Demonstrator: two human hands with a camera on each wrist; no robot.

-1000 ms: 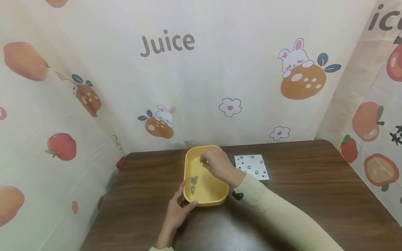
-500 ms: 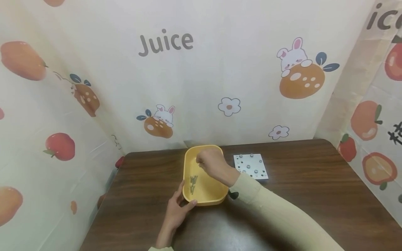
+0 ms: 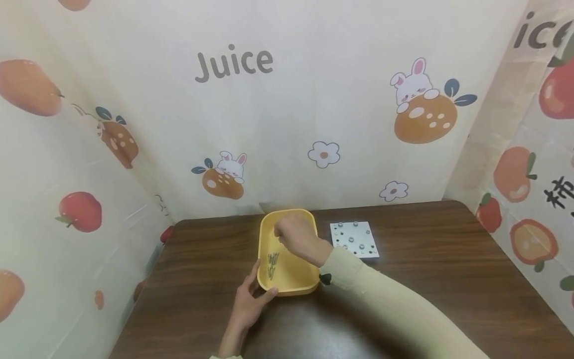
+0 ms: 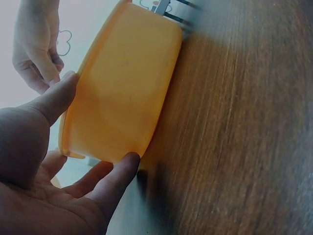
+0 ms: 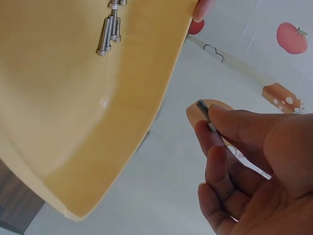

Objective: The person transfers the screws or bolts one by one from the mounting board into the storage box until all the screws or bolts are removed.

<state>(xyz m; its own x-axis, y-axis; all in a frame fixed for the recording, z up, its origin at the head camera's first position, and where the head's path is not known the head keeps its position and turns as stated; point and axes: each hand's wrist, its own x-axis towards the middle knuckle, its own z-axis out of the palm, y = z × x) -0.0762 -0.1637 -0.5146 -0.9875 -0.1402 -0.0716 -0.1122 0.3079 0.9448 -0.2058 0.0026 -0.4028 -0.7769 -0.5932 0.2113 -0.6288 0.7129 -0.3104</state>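
My left hand grips the near left corner of a yellow tray, thumb on the rim and fingers against the side wall. In the left wrist view the fingertips press the tray's outer wall. My right hand is over the tray's far half. Seen from the right wrist, thumb and forefinger pinch a small metal screw, its threaded end pointing up and its head partly covered. Several socket-head screws lie together on the tray floor, towards the left side in the head view.
Right of the tray, a light metal plate with holes and several screw heads lies on the dark wooden table. A printed curtain stands close behind the table's back edge. A black piece shows by the right sleeve.
My right hand has shifted slightly left over the tray. The left hand keeps its hold on the corner. The head view has turned a little to the right.
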